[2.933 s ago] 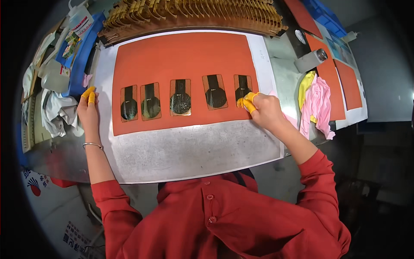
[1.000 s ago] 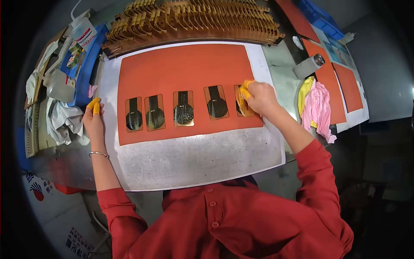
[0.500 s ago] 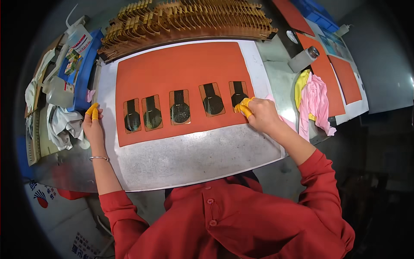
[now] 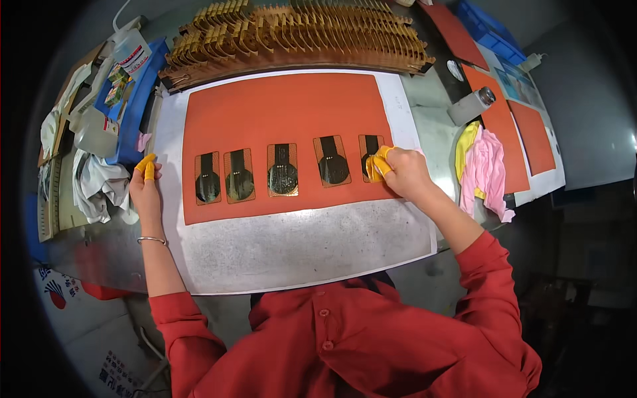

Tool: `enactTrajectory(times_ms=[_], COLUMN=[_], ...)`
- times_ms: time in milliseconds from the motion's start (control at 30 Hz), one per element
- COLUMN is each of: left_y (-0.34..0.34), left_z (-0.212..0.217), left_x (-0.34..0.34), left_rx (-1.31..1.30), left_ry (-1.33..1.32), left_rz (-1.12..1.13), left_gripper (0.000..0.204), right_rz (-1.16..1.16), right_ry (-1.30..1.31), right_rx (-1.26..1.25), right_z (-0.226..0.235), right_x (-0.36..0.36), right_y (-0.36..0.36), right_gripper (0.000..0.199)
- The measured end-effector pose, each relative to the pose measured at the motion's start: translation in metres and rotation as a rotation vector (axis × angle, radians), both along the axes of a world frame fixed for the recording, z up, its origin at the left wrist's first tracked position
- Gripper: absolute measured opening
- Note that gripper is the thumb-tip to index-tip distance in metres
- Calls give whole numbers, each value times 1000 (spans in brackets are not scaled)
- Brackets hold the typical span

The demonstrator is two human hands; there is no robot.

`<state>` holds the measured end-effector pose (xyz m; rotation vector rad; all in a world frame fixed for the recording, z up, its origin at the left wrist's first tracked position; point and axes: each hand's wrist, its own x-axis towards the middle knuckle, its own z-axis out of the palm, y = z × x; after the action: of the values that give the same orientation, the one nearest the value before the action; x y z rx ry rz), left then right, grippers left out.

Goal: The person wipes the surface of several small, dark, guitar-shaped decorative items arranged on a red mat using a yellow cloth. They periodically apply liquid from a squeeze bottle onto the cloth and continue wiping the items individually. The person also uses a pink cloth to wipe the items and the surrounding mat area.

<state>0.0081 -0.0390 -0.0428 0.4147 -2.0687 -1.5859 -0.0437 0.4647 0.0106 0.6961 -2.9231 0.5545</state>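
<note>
Several thin rectangular pieces, each with a copper-coloured border and a black round-bottomed shape, lie in a row on an orange-red mat. My right hand, with yellow finger cots, has its fingertips bunched over the lower right part of the rightmost piece. Whether they grip that piece or something small is hidden. Beside the mat's left edge, my left hand is raised with its cot-covered fingertips pressed together. Nothing shows between them.
Behind the mat stands a long rack of curved brown strips. A blue tray with bottles and a white cloth are at left. On the right are a clear bottle, a pink cloth and more orange sheets.
The view has shifted slightly, so the mat and rack sit a little lower and further right. Both hands have moved slightly farther away relative to the mat. The row of pieces looks the same.
</note>
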Motion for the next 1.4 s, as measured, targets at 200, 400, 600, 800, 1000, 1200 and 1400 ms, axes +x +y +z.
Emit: enactTrajectory(times_ms=[200,400,600,800,1000,1200,1400], left_y=[7,5,0,11,6,1,7], left_z=[2,3,3,7,1,-1,2], left_x=[-2,-1,-1,-1,-1,3,0], left_rx=[-41,30,8,-51,-6,20,-30], left_ry=[-29,-6,-13,-56,-15,4,-41], left_rz=[-2,-16,-11,2,-23,-1,-1], left_gripper=[23,24,25,24,24,23,24], right_rz=[-46,26,70,99,43,0,-24], right_ry=[24,-65,-15,18,27,-2,11], right_rx=[51,22,83,43,35,25,55], right_z=[0,3,5,0,0,6,-4], right_x=[-18,28,28,20,5,-7,-8], right_y=[-1,0,2,8,6,-1,4], right_gripper=[12,11,9,10,9,13,9])
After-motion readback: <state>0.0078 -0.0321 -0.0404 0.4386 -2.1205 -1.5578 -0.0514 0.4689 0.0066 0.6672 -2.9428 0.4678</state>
